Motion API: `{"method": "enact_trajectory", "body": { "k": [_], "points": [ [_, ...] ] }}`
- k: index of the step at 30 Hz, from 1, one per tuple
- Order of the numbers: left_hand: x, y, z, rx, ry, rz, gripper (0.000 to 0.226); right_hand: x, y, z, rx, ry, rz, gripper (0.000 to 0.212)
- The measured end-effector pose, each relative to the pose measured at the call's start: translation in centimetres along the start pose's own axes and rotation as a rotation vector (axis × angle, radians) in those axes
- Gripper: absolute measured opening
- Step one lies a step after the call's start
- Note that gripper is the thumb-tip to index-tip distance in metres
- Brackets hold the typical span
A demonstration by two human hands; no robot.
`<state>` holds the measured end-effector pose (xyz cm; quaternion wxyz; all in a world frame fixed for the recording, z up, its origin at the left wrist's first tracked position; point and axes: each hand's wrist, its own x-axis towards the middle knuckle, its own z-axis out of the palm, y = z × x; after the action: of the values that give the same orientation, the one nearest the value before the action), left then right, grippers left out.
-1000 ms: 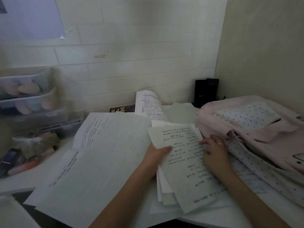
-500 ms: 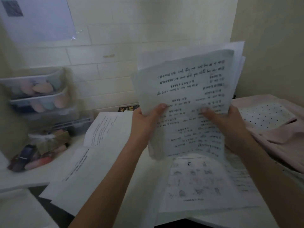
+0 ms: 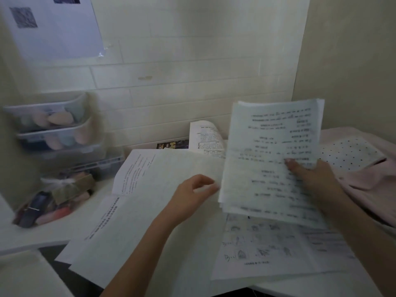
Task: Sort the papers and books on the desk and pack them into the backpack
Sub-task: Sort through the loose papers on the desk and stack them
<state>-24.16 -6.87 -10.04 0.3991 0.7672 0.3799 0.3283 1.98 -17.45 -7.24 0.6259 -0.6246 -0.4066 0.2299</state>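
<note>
Holding the sheaf of printed papers (image 3: pixel 272 159) one-handed now: your right hand (image 3: pixel 315 179) grips its right edge, thumb across the front page, fingers behind, stack raised off the surface (image 3: pixel 32 234) and tilted upright. Half a second back both hands were on it; a second back it lay flat under them. Your left hand (image 3: pixel 192 196) has let go and hangs just beside the sheaf's lower left corner, fingers loosely curled, holding nothing.

State of the rest:
- Under your right forearm: a loose worksheet with small drawings (image 3: pixel 263 247), flat on the surface, exposed once the sheaf came up.
- Left of your left hand: large folded sheets (image 3: pixel 137 202) spread flat, overhanging the near edge.
- Beyond your left hand: a curled printed page (image 3: pixel 205 138) standing up, something dark with a printed cover (image 3: pixel 171 144) behind it, possibly a book, too small to tell.
- Right of your right hand: the pink backpack (image 3: pixel 368 179) with its polka-dot lining (image 3: pixel 347 153) showing, so the flap looks open.

My read: first bundle is gathered, not packed. Nothing visibly inside the bag. The freed left hand is probably needed to hold the bag mouth open or square the edges. Risk: one-hand grip on a loose sheaf, so pages could fan or slip. Frame is motion-blurred, text unreadable.
</note>
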Motion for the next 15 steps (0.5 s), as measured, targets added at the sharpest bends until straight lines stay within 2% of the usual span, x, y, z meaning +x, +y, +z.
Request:
{"method": "enact_trajectory", "body": {
  "k": [2,4,7,9,10,12,13,14,15],
  "points": [
    [-0.4,-2.6,-2.1,0.271,0.169,-0.071,0.029,0.3,0.6,-1.5,-0.257,-0.146,0.046,0.017],
    [-1.1,-5.4,-4.5,0.415,0.336,-0.177,0.041,0.0,2.0,-1.7,-0.531,-0.257,0.113,0.023],
    [-2.3,-7.7,-7.5,0.435,0.472,-0.349,0.07,-1.3,4.1,0.1,-0.878,-0.177,0.099,0.036],
    [-2.9,-8.4,-8.6,0.355,0.427,-0.391,0.081,-2.2,5.0,1.6,-1.182,-0.013,-0.127,0.055],
    [-3.1,-8.7,-8.8,0.323,0.39,-0.385,0.083,-2.4,5.2,2.3,-1.255,0.062,-0.28,0.065],
    [-3.4,-9.2,-9.0,0.26,0.364,-0.356,0.083,-3.1,4.6,4.5,-1.183,0.13,-0.565,0.064],
    [-3.3,-9.3,-9.1,0.213,0.378,-0.35,0.082,-3.5,4.1,5.8,-1.124,0.083,-0.673,0.056],
    [-3.2,-9.4,-9.2,0.168,0.4,-0.356,0.081,-4.1,3.4,7.2,-1.094,-0.044,-0.715,0.047],
    [-2.9,-9.3,-9.4,0.15,0.414,-0.369,0.079,-4.7,2.9,8.7,-1.097,-0.21,-0.677,0.04]
  ]
}}
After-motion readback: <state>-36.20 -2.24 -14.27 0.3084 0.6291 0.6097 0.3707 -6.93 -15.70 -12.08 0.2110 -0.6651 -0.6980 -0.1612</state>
